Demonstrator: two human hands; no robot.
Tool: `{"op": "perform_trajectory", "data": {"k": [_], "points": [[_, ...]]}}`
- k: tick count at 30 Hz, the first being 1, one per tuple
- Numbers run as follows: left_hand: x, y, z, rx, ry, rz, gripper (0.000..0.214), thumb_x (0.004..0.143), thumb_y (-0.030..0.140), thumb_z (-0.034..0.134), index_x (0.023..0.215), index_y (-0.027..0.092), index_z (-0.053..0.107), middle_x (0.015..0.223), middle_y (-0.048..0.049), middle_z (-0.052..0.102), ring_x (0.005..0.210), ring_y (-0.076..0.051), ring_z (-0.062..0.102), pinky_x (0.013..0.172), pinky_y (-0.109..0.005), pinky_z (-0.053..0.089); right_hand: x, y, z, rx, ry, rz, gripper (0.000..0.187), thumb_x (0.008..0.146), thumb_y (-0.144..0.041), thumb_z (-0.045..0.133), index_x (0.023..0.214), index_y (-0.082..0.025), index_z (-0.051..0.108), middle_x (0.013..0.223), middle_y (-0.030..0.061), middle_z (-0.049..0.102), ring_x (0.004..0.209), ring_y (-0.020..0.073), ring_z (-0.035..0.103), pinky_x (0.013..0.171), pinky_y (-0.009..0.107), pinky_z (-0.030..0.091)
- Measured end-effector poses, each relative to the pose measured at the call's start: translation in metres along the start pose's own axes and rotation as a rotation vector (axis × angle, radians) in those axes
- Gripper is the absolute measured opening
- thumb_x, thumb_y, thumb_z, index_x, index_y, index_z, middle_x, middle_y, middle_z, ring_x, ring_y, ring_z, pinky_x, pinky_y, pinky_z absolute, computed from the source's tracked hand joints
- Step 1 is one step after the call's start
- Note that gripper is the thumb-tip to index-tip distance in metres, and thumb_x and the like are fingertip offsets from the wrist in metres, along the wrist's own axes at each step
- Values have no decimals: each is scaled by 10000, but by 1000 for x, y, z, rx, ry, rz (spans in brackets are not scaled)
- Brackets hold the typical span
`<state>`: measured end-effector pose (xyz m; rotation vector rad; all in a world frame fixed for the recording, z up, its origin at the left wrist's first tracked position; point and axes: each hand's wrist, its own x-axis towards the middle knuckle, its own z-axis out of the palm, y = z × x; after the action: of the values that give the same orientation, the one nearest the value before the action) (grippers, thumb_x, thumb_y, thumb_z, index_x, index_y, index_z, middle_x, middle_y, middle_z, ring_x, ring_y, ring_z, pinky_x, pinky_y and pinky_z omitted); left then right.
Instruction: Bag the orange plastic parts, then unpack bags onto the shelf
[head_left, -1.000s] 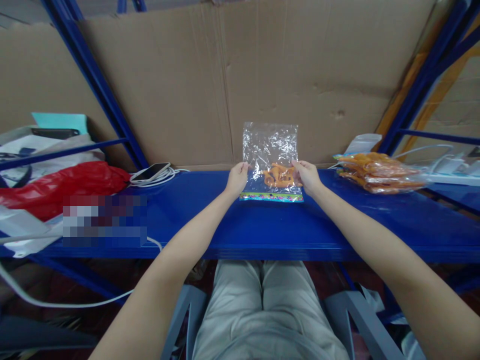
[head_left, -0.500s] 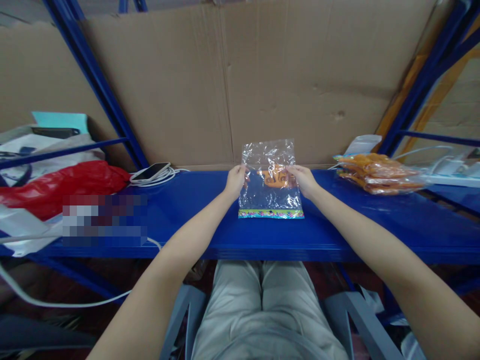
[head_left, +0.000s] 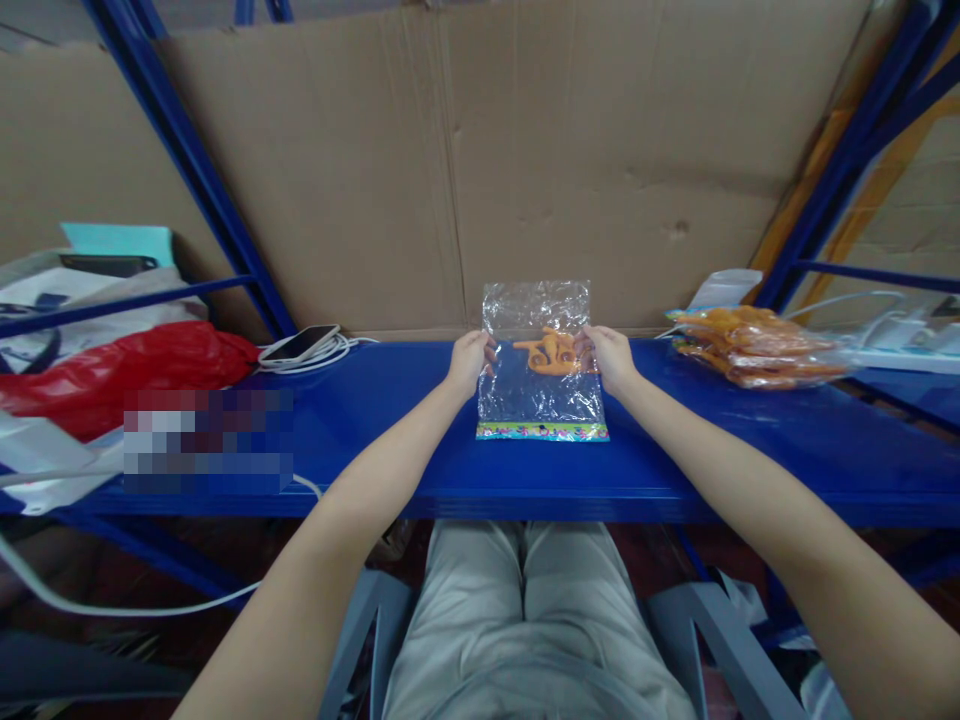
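At both sides, fingers (head_left: 599, 340) tight on bag (head_left: 537, 394)

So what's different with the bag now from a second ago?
The bag has moved down in the picture: its clear top edge and its bright strip both sit lower, the strip closer to the person. Nothing was picked up or let go: the left hand and right hand still hold its sides. The phone and the orange stack stayed put.
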<state>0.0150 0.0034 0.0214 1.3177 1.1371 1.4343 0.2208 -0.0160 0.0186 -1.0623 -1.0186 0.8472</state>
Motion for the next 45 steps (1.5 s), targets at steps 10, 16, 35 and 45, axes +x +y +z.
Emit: {"op": "perform_trajectory", "data": {"k": [10,16,35,45], "points": [[1,0,1,5,8,-22,316,890,143,419,580,181,465,439,38,443,337,-89,387,381,-213,337,-2,-2,3,23,58,10,297,863,-145,484,572,-178,534,433,-49,498,302,62,376,323,185,296],[4,-1,0,29,33,-17,331,921,139,419,595,178,461,428,57,437,307,-72,385,364,-191,321,-4,-5,7,27,49,-9,300,851,-134,476,560,-178,534,420,-47,483,298,71,373,330,203,294],[4,-5,-1,177,90,120,291,933,212,506,645,174,526,424,98,307,285,-67,309,350,-189,275,3,3,3,4,35,-69,296,882,-277,561,603,-192,511,460,-62,493,306,63,371,334,203,292],[3,-4,-3,191,63,90,253,944,174,435,706,182,520,376,90,359,305,-95,362,380,-186,272,7,3,-2,-14,76,-116,323,871,-389,605,630,-195,512,478,-71,464,325,61,374,352,204,318]]}}
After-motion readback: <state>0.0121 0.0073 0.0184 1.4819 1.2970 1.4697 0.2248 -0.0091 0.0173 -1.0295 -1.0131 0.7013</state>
